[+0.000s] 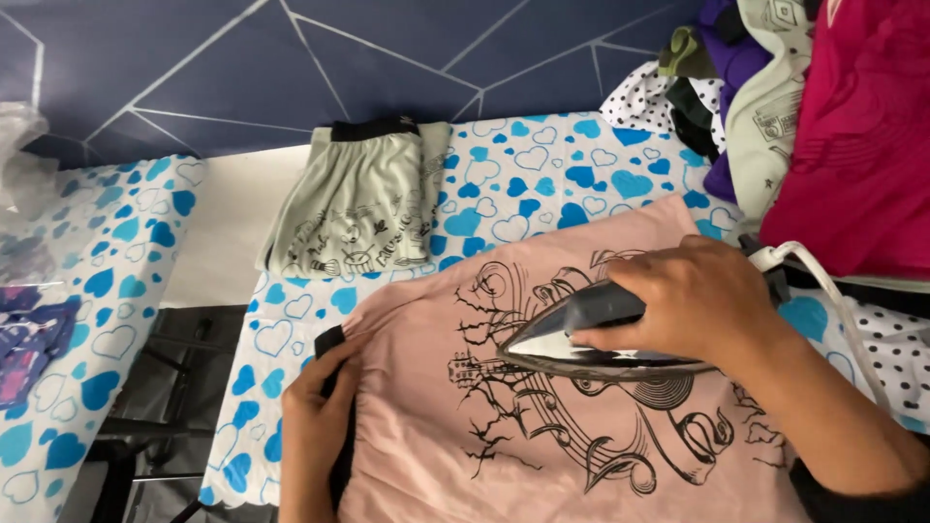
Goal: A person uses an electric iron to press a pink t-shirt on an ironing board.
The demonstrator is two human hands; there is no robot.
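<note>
Pink fabric, a garment [542,426] printed with a black guitar-and-swirl drawing, lies spread flat over the worktop [542,184], whose cover is white with blue hearts. The iron [581,339] sits on the printed area near the middle of the garment, its pointed tip aimed toward the left of the view. The right hand [693,300] is closed around the iron's handle from above, fingers curled over it, thumb side toward the tip. A white cord [823,281] runs from the back of the iron past the wrist and down to the right. The left hand [325,402] rests at the garment's left edge, fingers pressed together and curled over the dark band [329,344] there, holding it flat against the worktop. Beyond the pink garment, a folded pale green garment [363,203] with small black drawings lies on the worktop, well apart from both hands. A heap of clothes [785,107], magenta, purple, cream and polka-dotted, is piled at the right end, just beside the right wrist.
</note>
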